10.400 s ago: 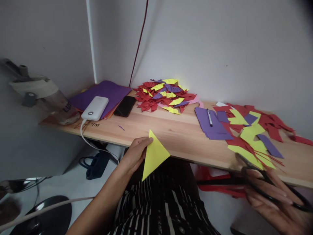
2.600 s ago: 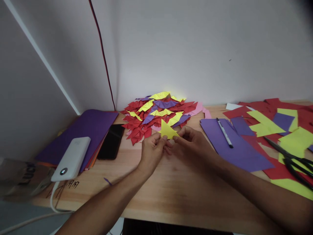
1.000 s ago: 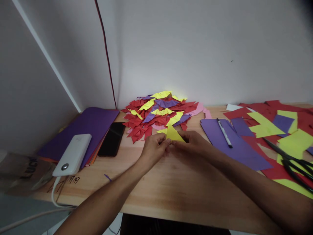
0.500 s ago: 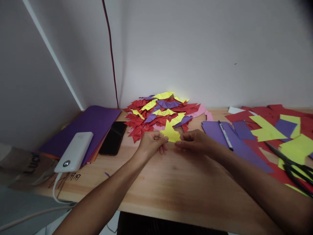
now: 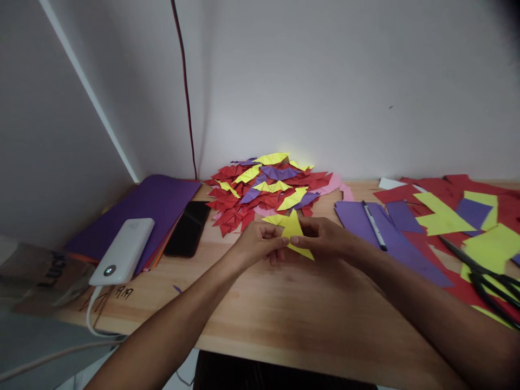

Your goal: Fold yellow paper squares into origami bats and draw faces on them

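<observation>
A piece of folded yellow paper [image 5: 296, 230] is pinched between my two hands above the wooden table. My left hand [image 5: 264, 242] grips its left side, thumb pressed against the paper. On the other side, the thumb and fingers of my right hand [image 5: 320, 235] close on it. One pointed corner sticks up and another points down to the right; fingers cover part of the folds. Just behind my hands lies a heap of folded paper shapes [image 5: 268, 201] in red, yellow, purple and pink, some with small drawn marks.
Purple sheets [image 5: 357, 222] with a pen [image 5: 374, 225] lie to the right, beside paper scraps [image 5: 491, 244] and black scissors [image 5: 483, 271]. At left are a black phone [image 5: 187, 228], a white power bank [image 5: 122, 252] with a cable, and a stack of coloured sheets [image 5: 162, 189].
The yellow paper has turned in my fingers and shifted slightly right and toward me; a corner now points down to the right. Both hands have moved slightly with it.
</observation>
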The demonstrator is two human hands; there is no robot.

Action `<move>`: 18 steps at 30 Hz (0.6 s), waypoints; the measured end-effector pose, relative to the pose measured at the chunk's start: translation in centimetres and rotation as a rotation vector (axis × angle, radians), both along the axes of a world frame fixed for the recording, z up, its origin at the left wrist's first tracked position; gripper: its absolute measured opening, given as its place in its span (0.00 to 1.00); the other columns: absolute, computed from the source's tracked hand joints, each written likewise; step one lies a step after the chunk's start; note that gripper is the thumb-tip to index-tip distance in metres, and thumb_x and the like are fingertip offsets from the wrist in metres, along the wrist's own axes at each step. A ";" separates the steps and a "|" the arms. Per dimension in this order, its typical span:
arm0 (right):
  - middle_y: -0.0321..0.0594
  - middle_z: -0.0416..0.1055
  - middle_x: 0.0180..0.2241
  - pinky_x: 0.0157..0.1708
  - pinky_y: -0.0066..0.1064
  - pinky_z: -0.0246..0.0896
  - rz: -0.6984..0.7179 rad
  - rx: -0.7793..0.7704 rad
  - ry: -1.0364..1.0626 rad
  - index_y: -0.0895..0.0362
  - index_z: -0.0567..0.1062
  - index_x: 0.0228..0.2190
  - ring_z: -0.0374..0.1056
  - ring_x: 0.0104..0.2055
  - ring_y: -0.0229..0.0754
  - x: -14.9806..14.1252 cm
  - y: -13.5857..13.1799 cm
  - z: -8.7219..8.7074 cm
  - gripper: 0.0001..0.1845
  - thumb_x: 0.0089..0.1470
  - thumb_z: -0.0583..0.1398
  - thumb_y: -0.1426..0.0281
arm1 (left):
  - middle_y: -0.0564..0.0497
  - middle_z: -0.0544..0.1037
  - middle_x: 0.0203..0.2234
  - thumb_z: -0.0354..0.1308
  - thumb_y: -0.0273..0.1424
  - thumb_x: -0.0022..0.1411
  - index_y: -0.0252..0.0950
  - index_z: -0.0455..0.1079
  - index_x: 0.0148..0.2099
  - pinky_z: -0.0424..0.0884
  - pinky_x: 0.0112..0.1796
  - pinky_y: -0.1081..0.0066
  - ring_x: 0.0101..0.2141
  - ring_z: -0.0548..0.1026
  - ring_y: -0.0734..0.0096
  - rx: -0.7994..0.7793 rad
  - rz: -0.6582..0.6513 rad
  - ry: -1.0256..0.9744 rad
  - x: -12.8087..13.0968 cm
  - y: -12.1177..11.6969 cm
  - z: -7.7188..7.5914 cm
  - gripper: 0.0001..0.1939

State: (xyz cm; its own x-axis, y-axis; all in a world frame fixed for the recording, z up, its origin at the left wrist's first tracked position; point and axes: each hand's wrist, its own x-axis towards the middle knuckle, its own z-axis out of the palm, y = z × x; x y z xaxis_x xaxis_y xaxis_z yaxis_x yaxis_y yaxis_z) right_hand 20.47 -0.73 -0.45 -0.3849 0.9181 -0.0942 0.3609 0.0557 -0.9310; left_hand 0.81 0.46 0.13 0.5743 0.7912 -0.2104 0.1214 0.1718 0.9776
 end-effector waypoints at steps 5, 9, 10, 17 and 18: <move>0.37 0.70 0.27 0.25 0.28 0.56 -0.051 -0.052 0.039 0.58 0.72 0.29 0.64 0.28 0.38 -0.7 -0.5 -0.8 0.20 0.45 0.65 0.54 | 0.54 0.72 0.14 0.62 0.33 0.50 0.32 0.69 0.27 0.63 0.17 0.78 0.13 0.67 0.79 -0.027 -0.053 0.029 0.6 -0.6 -0.3 0.09; 0.37 0.70 0.25 0.25 0.29 0.55 -0.102 -0.090 0.093 0.57 0.72 0.26 0.64 0.26 0.38 -1.1 -0.8 -1.0 0.20 0.46 0.64 0.52 | 0.55 0.70 0.13 0.61 0.32 0.51 0.33 0.66 0.24 0.61 0.17 0.79 0.13 0.66 0.80 -0.005 -0.056 0.058 0.4 -0.5 -0.4 0.10; 0.37 0.70 0.25 0.25 0.29 0.55 -0.116 -0.093 0.101 0.57 0.73 0.26 0.64 0.26 0.39 -1.1 -0.8 -0.9 0.20 0.46 0.64 0.52 | 0.55 0.70 0.13 0.61 0.32 0.51 0.33 0.65 0.23 0.60 0.17 0.79 0.13 0.65 0.81 0.005 -0.059 0.056 0.3 -0.5 -0.3 0.11; 0.36 0.69 0.27 0.28 0.29 0.56 -0.200 -0.031 0.209 0.56 0.70 0.26 0.63 0.29 0.37 -0.7 -0.5 -0.2 0.18 0.47 0.63 0.53 | 0.56 0.68 0.15 0.62 0.34 0.51 0.32 0.67 0.24 0.56 0.19 0.79 0.16 0.62 0.83 0.043 -0.034 0.063 -0.3 0.0 0.1 0.12; 0.36 0.69 0.26 0.27 0.29 0.55 -0.209 -0.034 0.207 0.56 0.70 0.26 0.62 0.28 0.36 -0.6 -0.4 -0.1 0.19 0.47 0.63 0.53 | 0.56 0.68 0.15 0.62 0.35 0.51 0.32 0.68 0.24 0.55 0.19 0.79 0.16 0.62 0.83 0.059 -0.009 0.068 -0.4 0.1 0.1 0.12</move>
State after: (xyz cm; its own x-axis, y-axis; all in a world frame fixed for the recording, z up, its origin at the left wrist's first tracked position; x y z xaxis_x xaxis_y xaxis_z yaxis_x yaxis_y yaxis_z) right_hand 19.87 -1.16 -0.59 -0.2016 0.9773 -0.0658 0.1634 -0.0327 -0.9860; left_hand 0.42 0.56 0.27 0.5671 0.7983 -0.2026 0.1891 0.1132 0.9754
